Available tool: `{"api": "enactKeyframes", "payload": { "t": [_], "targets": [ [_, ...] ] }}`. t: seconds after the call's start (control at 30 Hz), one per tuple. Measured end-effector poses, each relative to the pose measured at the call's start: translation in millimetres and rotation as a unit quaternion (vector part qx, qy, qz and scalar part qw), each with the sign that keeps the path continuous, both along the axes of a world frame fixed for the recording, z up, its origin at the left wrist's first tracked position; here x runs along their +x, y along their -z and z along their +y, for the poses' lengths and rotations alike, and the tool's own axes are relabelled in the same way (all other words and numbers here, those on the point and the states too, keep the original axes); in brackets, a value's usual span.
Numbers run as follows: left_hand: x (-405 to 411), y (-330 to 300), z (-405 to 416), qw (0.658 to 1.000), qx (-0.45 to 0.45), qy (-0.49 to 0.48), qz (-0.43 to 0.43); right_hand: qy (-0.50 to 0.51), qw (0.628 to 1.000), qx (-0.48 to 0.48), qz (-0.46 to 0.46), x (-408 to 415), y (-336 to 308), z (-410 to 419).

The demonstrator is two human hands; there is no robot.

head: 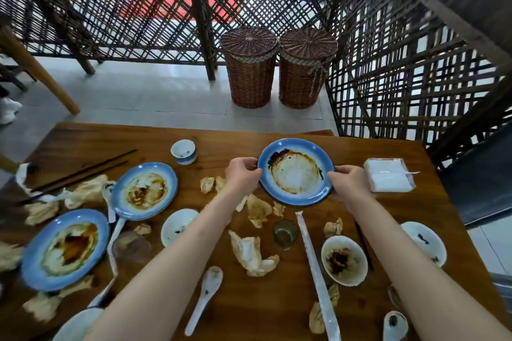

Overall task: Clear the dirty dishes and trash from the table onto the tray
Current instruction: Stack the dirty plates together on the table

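A dirty blue-rimmed plate (296,171) is tilted up off the far middle of the wooden table (83,141). My left hand (241,174) grips its left rim and my right hand (348,180) grips its right rim. Two more stained blue plates (144,190) (65,249) lie at the left. Small white bowls (178,225) (344,263) (424,242), a cup (183,151), a white spoon (204,299) and crumpled soiled napkins (253,253) are scattered around. No tray is in view.
A pack of clean tissues (388,178) lies at the far right. Dark chopsticks (83,171) rest at the far left, a wrapped pair (318,277) near the middle, next to a small glass (285,234). Two wicker baskets (250,66) stand on the floor beyond.
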State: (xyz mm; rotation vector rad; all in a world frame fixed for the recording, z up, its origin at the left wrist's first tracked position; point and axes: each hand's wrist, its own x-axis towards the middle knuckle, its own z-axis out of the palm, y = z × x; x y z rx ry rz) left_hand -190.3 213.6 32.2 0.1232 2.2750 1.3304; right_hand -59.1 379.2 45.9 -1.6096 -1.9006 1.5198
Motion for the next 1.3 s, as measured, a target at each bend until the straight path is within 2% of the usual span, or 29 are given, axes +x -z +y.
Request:
{"api": "enactKeyframes", "payload": {
  "t": [0.37,0.73,0.9,1.1,1.3],
  "targets": [
    [-91,-25,-162,1.0,-0.001,0.019,0.004,0.004,0.999,-0.023,0.045,-85,-7,-158],
    [-172,10,-283,0.996,-0.067,0.054,0.015,0.057,0.991,-0.116,0.036,-164,39,-286],
    [-188,43,-303,0.994,-0.093,0.062,-0.006,0.017,0.996,-0.081,-0.024,-185,65,-307],
    [-198,62,-310,0.991,-0.125,0.032,0.047,-0.041,0.994,-0.018,-0.103,-211,77,-312],
    [-203,58,-308,0.984,-0.15,0.074,0.066,-0.062,0.985,0.005,-0.161,-218,79,-314]
  ]
}}
